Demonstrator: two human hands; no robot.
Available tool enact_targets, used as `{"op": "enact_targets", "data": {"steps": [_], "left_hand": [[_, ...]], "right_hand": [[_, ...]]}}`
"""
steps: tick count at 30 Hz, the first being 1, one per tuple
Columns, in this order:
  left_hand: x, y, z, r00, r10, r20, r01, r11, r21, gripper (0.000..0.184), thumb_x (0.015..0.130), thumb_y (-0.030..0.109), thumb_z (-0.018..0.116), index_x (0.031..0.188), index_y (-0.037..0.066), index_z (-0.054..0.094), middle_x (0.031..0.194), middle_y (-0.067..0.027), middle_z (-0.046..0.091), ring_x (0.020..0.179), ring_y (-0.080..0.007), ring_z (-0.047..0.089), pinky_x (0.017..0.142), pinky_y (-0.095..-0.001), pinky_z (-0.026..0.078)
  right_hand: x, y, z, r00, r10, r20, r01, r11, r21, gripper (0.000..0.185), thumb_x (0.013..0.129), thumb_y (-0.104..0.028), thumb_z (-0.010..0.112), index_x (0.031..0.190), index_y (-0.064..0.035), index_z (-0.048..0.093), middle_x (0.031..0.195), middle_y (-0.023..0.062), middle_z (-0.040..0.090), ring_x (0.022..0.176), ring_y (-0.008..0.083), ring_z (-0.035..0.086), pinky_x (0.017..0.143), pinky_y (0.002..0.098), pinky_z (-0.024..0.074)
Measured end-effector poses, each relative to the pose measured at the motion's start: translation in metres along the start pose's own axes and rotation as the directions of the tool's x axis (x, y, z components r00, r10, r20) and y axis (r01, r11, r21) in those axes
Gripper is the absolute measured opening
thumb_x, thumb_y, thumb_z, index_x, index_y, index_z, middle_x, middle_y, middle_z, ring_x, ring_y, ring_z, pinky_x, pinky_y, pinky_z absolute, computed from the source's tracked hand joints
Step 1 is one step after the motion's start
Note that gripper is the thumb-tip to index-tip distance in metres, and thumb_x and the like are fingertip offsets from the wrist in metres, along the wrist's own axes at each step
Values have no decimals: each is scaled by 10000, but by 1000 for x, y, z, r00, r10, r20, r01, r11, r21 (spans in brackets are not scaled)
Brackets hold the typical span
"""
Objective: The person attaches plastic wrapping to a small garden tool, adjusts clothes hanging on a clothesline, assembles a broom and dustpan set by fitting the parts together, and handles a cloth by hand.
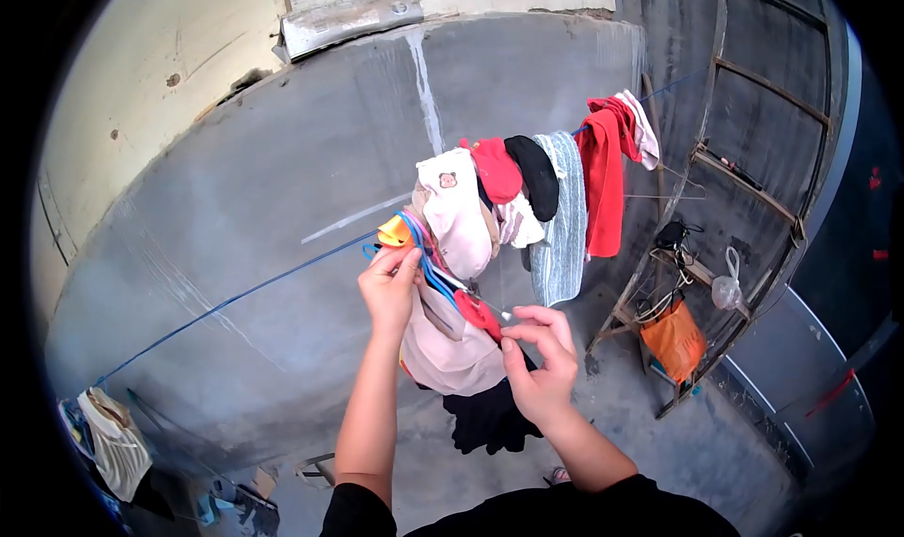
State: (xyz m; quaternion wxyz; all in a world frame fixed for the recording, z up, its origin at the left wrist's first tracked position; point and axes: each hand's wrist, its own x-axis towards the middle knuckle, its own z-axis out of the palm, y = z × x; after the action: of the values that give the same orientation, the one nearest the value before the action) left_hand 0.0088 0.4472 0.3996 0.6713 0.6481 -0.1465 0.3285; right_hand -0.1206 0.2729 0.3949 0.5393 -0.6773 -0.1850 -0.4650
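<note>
My left hand (388, 292) is raised to the blue clothesline (254, 292), its thumb and fingers closed on a small yellow-orange piece (395, 233). Just beside it, blue plastic hangers (435, 275) hang bunched together. Lower right, my right hand (544, 372) has thumb and forefinger pinched at the end of a red piece (477, 313) whose kind I cannot make out. Between both hands hangs a pale pink garment (457, 353), with a black garment (490, 422) below it. A white garment with a bear patch (457, 207) hangs behind the hangers.
Further along the line hang a black item (534, 177), a blue-grey striped towel (559, 226) and a red garment (603, 184). A ladder (702, 151) leans at the right, with an orange bag (673, 341) on it. Striped cloth (118, 438) hangs at lower left.
</note>
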Motion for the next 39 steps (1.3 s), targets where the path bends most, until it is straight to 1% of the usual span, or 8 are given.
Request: {"op": "enact_targets", "data": {"steps": [5, 13, 22, 26, 30, 32, 35, 39], "left_hand": [[10, -12, 70, 996, 3, 85, 2, 999, -52, 88, 793, 10, 653, 821, -74, 650, 723, -50, 576, 548, -84, 526, 514, -208, 430], [23, -34, 164, 997, -60, 46, 64, 995, -81, 142, 799, 35, 656, 889, -75, 653, 782, -62, 601, 575, -89, 572, 532, -200, 470], [35, -60, 224, 990, -112, -81, 102, 987, -122, 188, 803, 66, 665, 932, -70, 647, 755, -73, 645, 578, -90, 587, 550, -203, 485], [23, -68, 214, 991, -127, -34, 119, 978, -170, 234, 834, 39, 620, 1035, -79, 604, 875, -92, 648, 694, -107, 612, 643, -222, 516], [-25, -70, 186, 995, -41, 96, 52, 992, -113, 382, 858, -32, 543, 1228, -73, 456, 1154, -169, 558, 981, -198, 589, 833, -301, 501], [-64, -69, 169, 988, -146, 55, 155, 966, -207, 366, 839, -38, 568, 1201, -26, 514, 1151, -150, 568, 990, -168, 581, 839, -276, 481], [-139, -79, 125, 974, -226, 19, 227, 974, -5, 330, 844, -40, 563, 1171, -31, 525, 1140, -133, 572, 972, -163, 587, 832, -268, 482], [-260, -71, 48, 875, -458, -157, 475, 875, 94, 156, 833, 10, 612, 985, -22, 629, 915, -75, 654, 826, -109, 609, 747, -227, 488]], "right_hand": [[0, 15, -38, 989, -49, -136, 44, 998, -43, 149, 684, 57, 635, 823, 9, 608, 901, 137, 583, 756, 218, 565, 667, 279, 457], [5, 45, -94, 998, 6, -58, -9, 998, -56, 135, 690, 67, 623, 812, 14, 599, 860, 128, 581, 715, 228, 566, 643, 288, 460], [-21, 88, -121, 960, 253, 115, -260, 964, 49, 101, 732, 52, 604, 824, 14, 588, 840, 110, 589, 657, 170, 567, 596, 257, 461], [-48, 106, -115, 913, 320, 252, -350, 933, 82, 110, 739, 37, 611, 843, 2, 596, 827, 88, 586, 640, 153, 562, 580, 259, 463], [-79, 124, -113, 856, 348, 382, -418, 901, 116, 97, 753, 28, 610, 845, -4, 606, 815, 75, 584, 633, 127, 532, 586, 242, 441], [-96, 132, -110, 793, 405, 456, -483, 873, 64, 88, 754, 21, 604, 838, -5, 602, 810, 81, 587, 630, 143, 546, 584, 254, 450], [-126, 143, -104, 728, 412, 548, -522, 851, 54, 80, 757, 12, 599, 835, -4, 596, 803, 87, 583, 629, 160, 561, 583, 258, 455], [-153, 136, -100, 594, 378, 710, -543, 840, 7, 91, 760, -22, 601, 849, -27, 585, 818, 87, 576, 634, 188, 585, 568, 287, 472]]}}
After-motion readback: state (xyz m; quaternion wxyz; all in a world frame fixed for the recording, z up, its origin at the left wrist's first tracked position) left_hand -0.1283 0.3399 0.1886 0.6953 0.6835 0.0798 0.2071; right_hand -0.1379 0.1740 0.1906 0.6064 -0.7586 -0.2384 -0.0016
